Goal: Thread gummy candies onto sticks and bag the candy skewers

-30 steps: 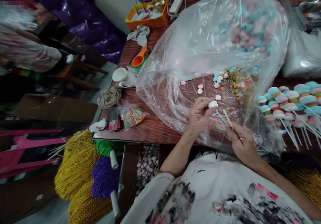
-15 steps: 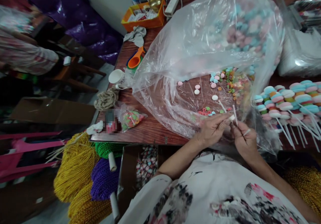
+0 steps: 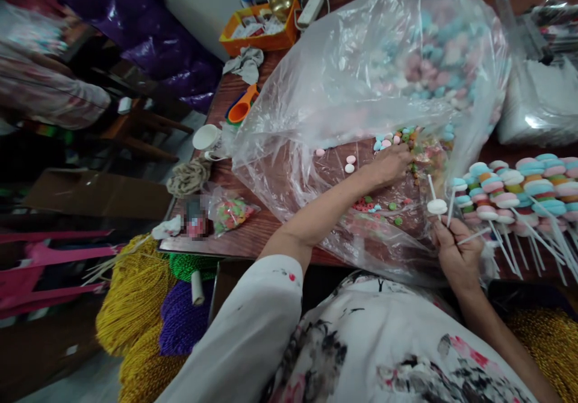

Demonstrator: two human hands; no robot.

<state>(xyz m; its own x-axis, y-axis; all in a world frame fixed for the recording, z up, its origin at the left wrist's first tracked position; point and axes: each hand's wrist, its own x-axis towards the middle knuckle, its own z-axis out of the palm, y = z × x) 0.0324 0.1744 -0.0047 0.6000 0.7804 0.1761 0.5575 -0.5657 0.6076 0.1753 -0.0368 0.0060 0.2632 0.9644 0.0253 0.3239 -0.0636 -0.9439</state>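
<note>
My right hand is closed on several white sticks; a white candy is threaded on one of them. Farther forward, my left hand reaches down among small ring candies and round candies beside the opening of a clear plastic bag. Its fingertips point into the pile, and what they touch is hidden. Two round candies lie on the plastic left of that hand. Finished-looking candy skewers in pink, blue and white lie in a row to the right.
An orange tray, orange-handled scissors, a white cup, a cloth bundle and a small candy bag line the table's left side. Clear packaging lies back right. Another person's patterned clothing shows far left.
My left hand has left the sticks and moved forward to the candy pile. My right hand keeps the sticks, and the white candy now shows on one. The white candy lying loose earlier is gone.
</note>
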